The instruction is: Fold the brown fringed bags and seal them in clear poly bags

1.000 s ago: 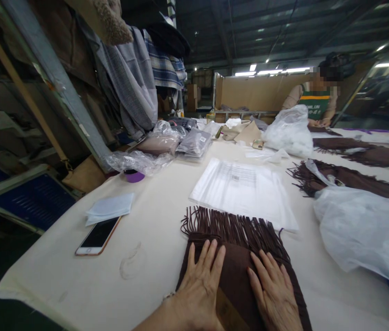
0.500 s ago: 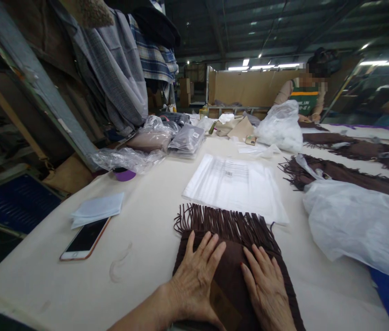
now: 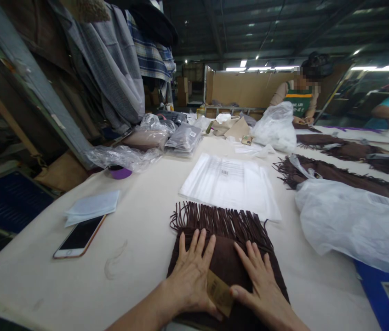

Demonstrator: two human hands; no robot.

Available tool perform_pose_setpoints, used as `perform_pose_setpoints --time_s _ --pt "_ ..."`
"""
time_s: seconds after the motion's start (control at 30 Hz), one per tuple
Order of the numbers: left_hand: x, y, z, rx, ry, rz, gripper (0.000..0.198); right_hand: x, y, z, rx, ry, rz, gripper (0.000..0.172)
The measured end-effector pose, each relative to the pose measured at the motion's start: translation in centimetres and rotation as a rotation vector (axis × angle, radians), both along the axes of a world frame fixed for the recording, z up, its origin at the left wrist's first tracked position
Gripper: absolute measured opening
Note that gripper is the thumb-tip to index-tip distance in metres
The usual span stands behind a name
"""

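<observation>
A folded dark brown scarf (image 3: 227, 250) lies flat in front of me, its fringe (image 3: 220, 220) spread toward the far side. Both palms rest on it. My left hand (image 3: 194, 271) is on its left half with the fingers spread. On the right half, my right hand (image 3: 261, 280) also has its fingers apart, its thumb at the edge of a tan tag (image 3: 219, 293). The tag lies on the scarf between my hands. Just beyond the fringe is a stack of white plastic bags (image 3: 229, 181) with a printed barcode.
A phone (image 3: 79, 236) lies under pale blue face masks (image 3: 93, 207) at left. Wrapped packages (image 3: 184, 138) sit farther back. On the right are a bulging white plastic bag (image 3: 349, 216), a blue item (image 3: 384, 294) and more brown scarves (image 3: 346, 177). Two people work across the table.
My right hand's thumb has moved inward to the tag, and more of the tag now shows. Both hands stay on the scarf, fingers still spread. The view has shifted slightly.
</observation>
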State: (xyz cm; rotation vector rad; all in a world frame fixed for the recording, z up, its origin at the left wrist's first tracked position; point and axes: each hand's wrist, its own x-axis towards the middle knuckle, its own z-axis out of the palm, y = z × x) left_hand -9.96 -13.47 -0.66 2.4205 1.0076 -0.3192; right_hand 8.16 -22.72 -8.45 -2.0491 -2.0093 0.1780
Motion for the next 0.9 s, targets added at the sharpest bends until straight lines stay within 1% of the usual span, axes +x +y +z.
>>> perform_pose_setpoints --time_s 0.07,0.13,0.2,0.23,0.27,0.3,0.33,0.37,0.4,0.43,0.47,0.5,0.53,0.57,0.6,0.63,0.67,0.73,0.77,0.8,0.9 --pt "0.1 -0.2 0.0 -0.002 -0.005 0.009 0.131 -0.5 0.1 0.4 -0.029 -0.012 -0.038 0.095" --pt "-0.2 -0.3 0.3 -0.011 -0.048 -0.015 0.131 -1.0 0.2 0.6 -0.043 -0.015 -0.070 0.099" --pt "-1.2 -0.1 1.1 -0.030 -0.154 -0.040 0.131 -1.2 0.3 0.6 -0.047 -0.007 -0.080 0.099" --pt "-2.0 0.2 1.5 -0.023 -0.233 -0.006 0.127 -1.2 0.3 0.6 -0.047 -0.003 -0.082 0.099" --pt "-2.9 0.7 1.9 0.005 -0.325 0.085 0.118 -1.1 0.3 0.5 -0.046 0.000 -0.082 0.100" --pt "-3.9 1.3 2.1 0.038 -0.415 0.239 0.106 -1.1 0.4 0.5 -0.044 0.003 -0.079 0.100" --pt "-4.9 2.0 2.2 0.028 -0.492 0.438 0.093 -1.1 0.4 0.5 -0.041 0.008 -0.076 0.101" --pt "-5.8 2.7 2.1 -0.036 -0.550 0.642 0.080 -1.2 0.4 0.4 -0.036 0.015 -0.072 0.100" --pt "-6.5 3.4 1.8 -0.153 -0.587 0.813 0.069 -1.2 0.4 0.5 -0.030 0.025 -0.068 0.100" --pt "-7.0 4.1 1.4 -0.308 -0.606 0.927 0.061 -1.2 0.3 0.6 -0.023 0.042 -0.065 0.099" --pt "-7.3 4.8 1.0 -0.474 -0.618 0.979 0.056 -1.1 0.3 0.8 -0.014 0.068 -0.060 0.099" --pt "-7.4 5.4 0.6 -0.622 -0.632 0.983 0.053 -0.9 0.1 1.0 -0.007 0.111 -0.051 0.099" --pt "-7.3 5.9 0.2 -0.732 -0.652 0.965 0.050 -0.3 0.0 1.3 -0.004 0.178 -0.051 0.096" --pt "-7.1 6.4 -0.1 -0.814 -0.671 0.945 0.049 0.5 -0.2 1.6 -0.005 0.271 -0.074 0.092" --pt "-6.8 6.9 -0.4 -0.898 -0.685 0.936 0.050 1.7 -0.4 2.0 -0.008 0.386 -0.135 0.086" --pt "-6.5 7.3 -0.7 -0.973 -0.691 0.934 0.050 3.0 -0.6 2.4 -0.011 0.510 -0.245 0.080" --pt "-6.1 7.8 -0.9 -1.036 -0.691 0.937 0.051 4.5 -0.7 2.8 -0.018 0.628 -0.391 0.075" --pt "-5.4 8.6 -1.5 -1.128 -0.696 0.941 0.051 7.5 -0.9 3.6 -0.045 0.835 -0.673 0.070" --pt "-5.1 9.0 -1.7 -1.162 -0.701 0.934 0.050 8.7 -0.9 4.0 -0.069 0.942 -0.762 0.068" --pt "-4.7 9.4 -2.0 -1.197 -0.709 0.923 0.048 9.7 -0.7 4.4 -0.105 1.065 -0.802 0.063" --pt "-3.7 10.3 -2.5 -1.345 -0.747 0.890 0.038 10.8 0.3 5.2 -0.287 1.417 -0.757 0.047"
